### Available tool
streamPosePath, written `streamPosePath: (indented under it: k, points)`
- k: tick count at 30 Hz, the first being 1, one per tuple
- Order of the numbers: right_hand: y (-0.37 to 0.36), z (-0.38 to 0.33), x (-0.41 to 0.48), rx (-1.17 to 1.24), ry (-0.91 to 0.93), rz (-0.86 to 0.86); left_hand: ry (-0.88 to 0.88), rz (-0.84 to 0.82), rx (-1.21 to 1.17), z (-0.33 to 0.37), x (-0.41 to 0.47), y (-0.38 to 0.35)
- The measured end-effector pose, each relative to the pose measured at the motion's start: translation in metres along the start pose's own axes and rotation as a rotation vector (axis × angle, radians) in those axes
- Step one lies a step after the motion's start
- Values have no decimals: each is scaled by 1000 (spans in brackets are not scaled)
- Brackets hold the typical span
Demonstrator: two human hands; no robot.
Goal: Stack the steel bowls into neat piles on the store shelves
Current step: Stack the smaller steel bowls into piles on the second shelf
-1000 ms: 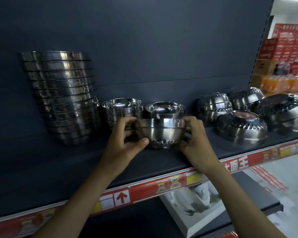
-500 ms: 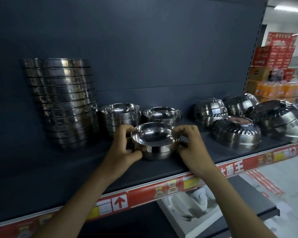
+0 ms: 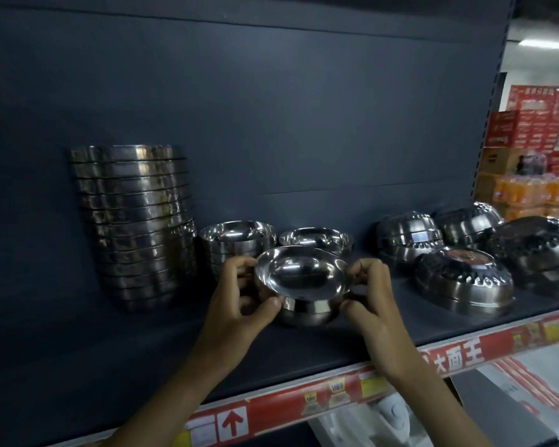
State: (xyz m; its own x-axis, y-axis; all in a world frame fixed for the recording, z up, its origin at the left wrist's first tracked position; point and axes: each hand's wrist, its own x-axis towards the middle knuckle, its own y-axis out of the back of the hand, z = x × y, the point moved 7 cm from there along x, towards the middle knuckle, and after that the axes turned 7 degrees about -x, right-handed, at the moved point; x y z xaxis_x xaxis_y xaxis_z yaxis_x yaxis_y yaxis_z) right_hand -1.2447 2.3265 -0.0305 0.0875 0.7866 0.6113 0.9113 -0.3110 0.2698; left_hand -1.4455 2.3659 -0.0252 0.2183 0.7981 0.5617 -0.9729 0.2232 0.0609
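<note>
A small steel bowl (image 3: 300,279) stands upright near the middle of the dark shelf (image 3: 142,350), its opening tilted a little toward me. My left hand (image 3: 239,295) grips its left rim and side, my right hand (image 3: 368,295) its right rim and side. Behind it stand a short pile of small bowls (image 3: 238,241) and a single small bowl (image 3: 317,238). A tall pile of wide bowls (image 3: 136,221) rises at the left. Several upside-down patterned bowls (image 3: 462,285) lie at the right.
The shelf's front edge carries a red price strip (image 3: 336,401) with an arrow label. A lower shelf (image 3: 484,401) with a white box sits below right. Red cartons and orange drink bottles (image 3: 530,195) stand in the aisle beyond the shelf's right post.
The bowl went from held side-on above the shelf to upright and lower, near the shelf surface, both hands still on it. The view has shifted closer.
</note>
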Motion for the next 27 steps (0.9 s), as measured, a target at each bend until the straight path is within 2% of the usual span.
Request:
streamPosePath:
  k: [6,10,19,23,27]
  points:
    - [-4,-28,12,165,198,233,-287,108,6,40,17,11]
    - [-19,-48,47,242,302,293,-372,182,1,55,37,28]
    - [-69,-44,112,283,391,101,-464,341,20,40,54,55]
    - [-83,-26,121,292,354,26,-465,413,220,26,57,62]
    - [-88,-10,126,236,310,-16,-414,410,328,12,60,61]
